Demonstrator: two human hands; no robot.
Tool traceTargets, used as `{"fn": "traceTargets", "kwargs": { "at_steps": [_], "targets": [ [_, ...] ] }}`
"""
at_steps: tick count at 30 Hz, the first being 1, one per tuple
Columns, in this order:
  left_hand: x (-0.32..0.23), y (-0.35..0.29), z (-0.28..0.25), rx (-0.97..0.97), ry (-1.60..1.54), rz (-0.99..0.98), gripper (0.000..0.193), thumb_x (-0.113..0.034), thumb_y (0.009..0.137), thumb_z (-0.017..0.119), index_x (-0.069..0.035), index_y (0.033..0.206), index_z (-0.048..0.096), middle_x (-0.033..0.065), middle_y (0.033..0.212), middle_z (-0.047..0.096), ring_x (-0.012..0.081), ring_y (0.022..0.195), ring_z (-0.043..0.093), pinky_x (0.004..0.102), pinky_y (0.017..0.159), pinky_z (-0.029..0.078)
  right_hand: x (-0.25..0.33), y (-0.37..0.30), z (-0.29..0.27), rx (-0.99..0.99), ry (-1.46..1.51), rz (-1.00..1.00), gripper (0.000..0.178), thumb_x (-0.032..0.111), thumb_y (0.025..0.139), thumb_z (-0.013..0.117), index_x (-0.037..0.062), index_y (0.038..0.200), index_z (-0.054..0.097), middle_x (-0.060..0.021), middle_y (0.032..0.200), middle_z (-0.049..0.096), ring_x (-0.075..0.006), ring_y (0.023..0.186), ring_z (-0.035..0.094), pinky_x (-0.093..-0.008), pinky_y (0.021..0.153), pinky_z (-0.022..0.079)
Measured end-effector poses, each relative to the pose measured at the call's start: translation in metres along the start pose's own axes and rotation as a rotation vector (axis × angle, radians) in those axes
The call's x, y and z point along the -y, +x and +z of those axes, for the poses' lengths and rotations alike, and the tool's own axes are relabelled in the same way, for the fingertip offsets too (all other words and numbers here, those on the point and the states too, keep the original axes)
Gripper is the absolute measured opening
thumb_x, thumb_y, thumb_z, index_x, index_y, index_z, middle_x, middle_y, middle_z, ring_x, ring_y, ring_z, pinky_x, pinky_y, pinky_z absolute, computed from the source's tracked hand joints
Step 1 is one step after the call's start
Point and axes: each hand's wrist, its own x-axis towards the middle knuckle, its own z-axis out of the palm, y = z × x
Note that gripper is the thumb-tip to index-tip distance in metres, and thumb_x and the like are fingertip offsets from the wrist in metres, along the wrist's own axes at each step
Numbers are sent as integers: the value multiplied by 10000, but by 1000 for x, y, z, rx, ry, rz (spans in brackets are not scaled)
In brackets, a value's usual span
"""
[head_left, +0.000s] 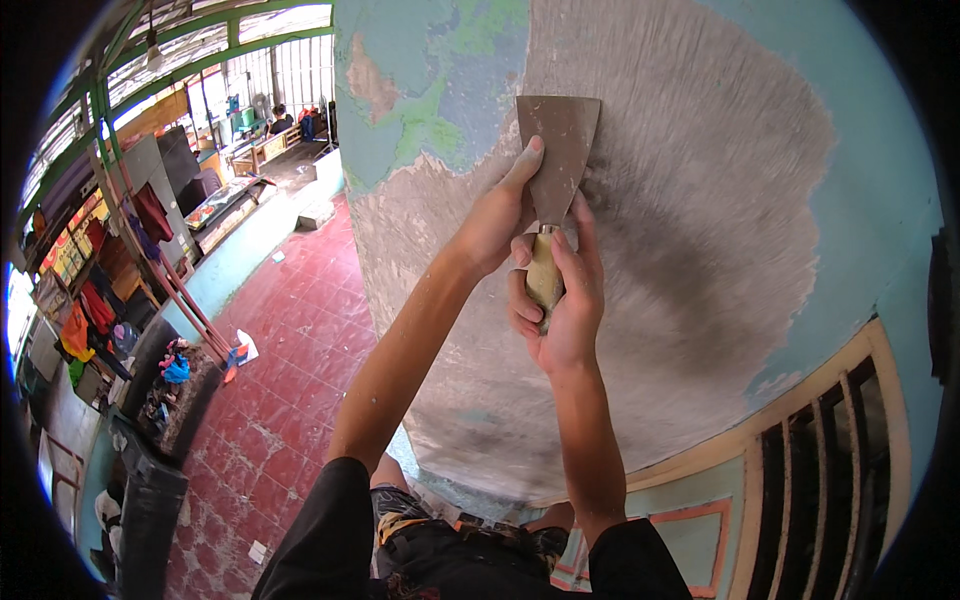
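Note:
A wide putty knife [561, 140] with a flat metal blade and a pale, worn handle stands upright against the wall [680, 150]. My right hand [565, 295] is wrapped round its handle, with the index finger reaching up beside the blade. With the thumb laid on the blade's left side, my left hand [500, 220] steadies the blade; its other fingers are hidden behind the metal. Around the blade the wall is scraped down to rough grey plaster with dark smudges. Flaking blue and green paint [430, 90] borders the bare patch at the upper left.
Lower right is a wooden frame with dark vertical bars [820, 480]. Red floor tiles [290, 330], dusted with paint chips, stretch to the left past the wall's edge. Farther left are a black sofa-like seat [150, 510], hanging clothes [85, 315] and thin leaning poles [185, 295]. A person [280, 122] sits far back.

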Motion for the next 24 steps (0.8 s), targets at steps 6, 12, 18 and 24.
{"fn": "traceTargets", "kwargs": {
  "at_steps": [6, 12, 18, 24],
  "targets": [
    [-9, -2, 11, -145, 123, 66, 524, -441, 1007, 395, 33, 974, 618, 70, 646, 614, 37, 267, 315, 181, 224, 230, -11, -7, 2, 31, 101, -111, 654, 238, 957, 388, 160, 1533, 88, -81, 940, 519, -59, 403, 342, -187, 330, 237],
    [-8, -2, 15, -200, 91, 21, 529, -424, 1011, 392, 49, 938, 619, 92, 639, 617, 44, 262, 317, 193, 223, 218, -19, -5, -7, 44, 92, -112, 650, 198, 969, 444, 156, 1524, 109, -79, 949, 538, -70, 407, 379, -210, 321, 231],
    [-7, 5, 15, -231, 136, 111, 498, -403, 1014, 406, 39, 931, 619, 102, 711, 626, 83, 376, 454, 199, 289, 314, -7, -3, 5, -84, 12, -110, 527, 187, 987, 457, 144, 1458, 225, -51, 825, 548, -51, 383, 352, -210, 310, 202],
    [-10, 19, 15, -238, 75, 194, 467, -389, 1019, 404, 21, 968, 624, 75, 790, 636, 104, 600, 563, 231, 359, 367, -18, 19, 12, -124, -43, -160, 398, 228, 989, 502, 162, 1355, 362, -31, 819, 532, -32, 395, 294, -205, 332, 184]
  ]
}}
